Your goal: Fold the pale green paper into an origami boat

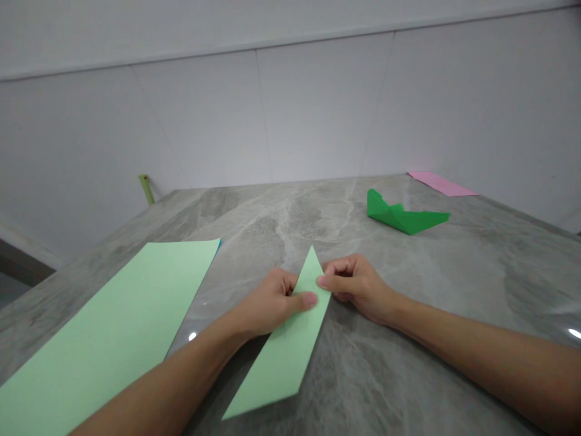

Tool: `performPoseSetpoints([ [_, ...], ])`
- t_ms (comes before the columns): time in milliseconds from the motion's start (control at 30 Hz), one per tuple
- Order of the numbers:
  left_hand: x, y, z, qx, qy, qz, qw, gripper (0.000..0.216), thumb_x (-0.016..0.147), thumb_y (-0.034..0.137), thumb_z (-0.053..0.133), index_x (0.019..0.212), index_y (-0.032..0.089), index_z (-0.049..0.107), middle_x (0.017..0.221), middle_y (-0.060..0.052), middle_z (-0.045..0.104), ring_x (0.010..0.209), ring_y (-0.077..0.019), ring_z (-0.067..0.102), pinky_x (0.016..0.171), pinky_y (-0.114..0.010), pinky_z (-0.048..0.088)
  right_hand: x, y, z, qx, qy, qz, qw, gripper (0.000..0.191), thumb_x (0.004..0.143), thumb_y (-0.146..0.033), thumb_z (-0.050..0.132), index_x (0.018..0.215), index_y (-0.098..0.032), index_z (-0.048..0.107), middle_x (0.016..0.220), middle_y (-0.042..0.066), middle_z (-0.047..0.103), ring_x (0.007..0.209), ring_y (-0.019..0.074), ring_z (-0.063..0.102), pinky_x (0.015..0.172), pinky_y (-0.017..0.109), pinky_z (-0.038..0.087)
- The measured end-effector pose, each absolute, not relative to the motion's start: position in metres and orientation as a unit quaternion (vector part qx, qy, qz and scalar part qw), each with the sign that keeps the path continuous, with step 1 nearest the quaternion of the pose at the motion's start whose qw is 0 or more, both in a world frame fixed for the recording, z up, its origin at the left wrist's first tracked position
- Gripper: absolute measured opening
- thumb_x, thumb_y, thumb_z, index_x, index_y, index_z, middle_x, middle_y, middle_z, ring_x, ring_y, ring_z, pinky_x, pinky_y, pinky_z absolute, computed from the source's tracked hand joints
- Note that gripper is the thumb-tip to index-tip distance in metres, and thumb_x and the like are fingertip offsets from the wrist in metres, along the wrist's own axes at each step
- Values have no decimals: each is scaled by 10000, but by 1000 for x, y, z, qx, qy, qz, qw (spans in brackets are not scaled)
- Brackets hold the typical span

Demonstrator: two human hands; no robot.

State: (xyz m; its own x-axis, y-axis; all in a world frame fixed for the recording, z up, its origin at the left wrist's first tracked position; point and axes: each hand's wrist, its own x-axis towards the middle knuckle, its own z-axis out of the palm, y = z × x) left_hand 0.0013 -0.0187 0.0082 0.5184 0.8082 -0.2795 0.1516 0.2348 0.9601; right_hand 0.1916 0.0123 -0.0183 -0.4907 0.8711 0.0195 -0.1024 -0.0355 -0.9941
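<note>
A folded strip of light green paper (290, 345) with a pointed far end is held slightly tilted above the table, between both hands. My left hand (276, 303) grips its left edge, thumb flat on top and fingers curled underneath. On the right edge, near the point, my right hand (354, 284) pinches the paper between thumb and bent fingers. The fingers beneath the paper are partly hidden.
Light green sheets (118, 315) lie at the left, with a blue corner showing under them. A folded green paper boat (403, 218) stands at the back right of the grey marbled table (272, 218). Behind it lies pink paper (442, 183), near the white wall (318, 109).
</note>
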Motion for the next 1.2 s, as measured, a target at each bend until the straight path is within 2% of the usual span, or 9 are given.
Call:
performPoseSetpoints([
  [300, 4, -19, 3, 564, 419, 266, 660, 447, 682, 545, 698, 600, 142, 522, 511, 37, 460, 406, -53, 368, 374, -181, 255, 192, 11, -16, -322, -601, 635, 362, 369, 704, -388, 741, 511, -151, 535, 427, -71, 362, 419, 52, 253, 418, 247, 137],
  [533, 0, -20, 5, 593, 395, 195, 674, 425, 697, 516, 694, 578, 148, 517, 525, 36, 462, 414, -55, 373, 388, -187, 273, 191, 10, -17, -327, -592, 624, 390, 329, 732, -355, 729, 538, -157, 551, 450, -70, 364, 428, 58, 246, 412, 251, 128],
  [700, 1, -21, 5, 587, 415, 196, 666, 376, 690, 455, 709, 556, 147, 540, 502, 39, 486, 392, -57, 395, 381, -189, 270, 191, 10, -18, -330, -575, 619, 421, 287, 727, -338, 733, 574, -164, 564, 456, -70, 388, 423, 59, 269, 417, 249, 142],
  [833, 4, -21, 8, 551, 443, 197, 679, 320, 694, 440, 701, 620, 142, 615, 553, -4, 606, 393, -93, 499, 398, -200, 350, 191, 11, -19, -333, -549, 608, 467, 284, 730, -325, 732, 570, -167, 558, 472, -68, 377, 444, 66, 276, 435, 255, 161],
  [933, 3, -20, 11, 543, 436, 187, 692, 298, 718, 427, 680, 721, 129, 672, 678, -68, 697, 515, -163, 634, 484, -245, 462, 191, 11, -19, -341, -524, 588, 514, 281, 734, -318, 734, 572, -166, 562, 469, -74, 338, 448, 64, 235, 438, 258, 138],
  [1000, 2, -19, 11, 552, 433, 187, 688, 300, 729, 420, 670, 731, 120, 681, 697, -85, 706, 553, -175, 651, 520, -258, 484, 191, 11, -19, -342, -517, 580, 528, 286, 749, -329, 723, 579, -167, 561, 466, -76, 317, 446, 64, 221, 438, 260, 131],
  [1100, 2, -20, 11, 567, 446, 176, 670, 312, 733, 438, 658, 684, 130, 658, 633, -57, 667, 464, -130, 567, 447, -218, 406, 190, 12, -20, -348, -522, 578, 522, 314, 776, -374, 696, 590, -171, 545, 460, -79, 308, 440, 66, 221, 433, 257, 136],
  [1200, 4, -22, 11, 620, 446, 185, 619, 341, 750, 457, 635, 603, 155, 574, 546, 8, 554, 428, -86, 436, 405, -195, 300, 189, 13, -22, -353, -535, 575, 508, 320, 792, -413, 677, 624, -172, 550, 449, -84, 310, 428, 64, 218, 423, 250, 140],
])
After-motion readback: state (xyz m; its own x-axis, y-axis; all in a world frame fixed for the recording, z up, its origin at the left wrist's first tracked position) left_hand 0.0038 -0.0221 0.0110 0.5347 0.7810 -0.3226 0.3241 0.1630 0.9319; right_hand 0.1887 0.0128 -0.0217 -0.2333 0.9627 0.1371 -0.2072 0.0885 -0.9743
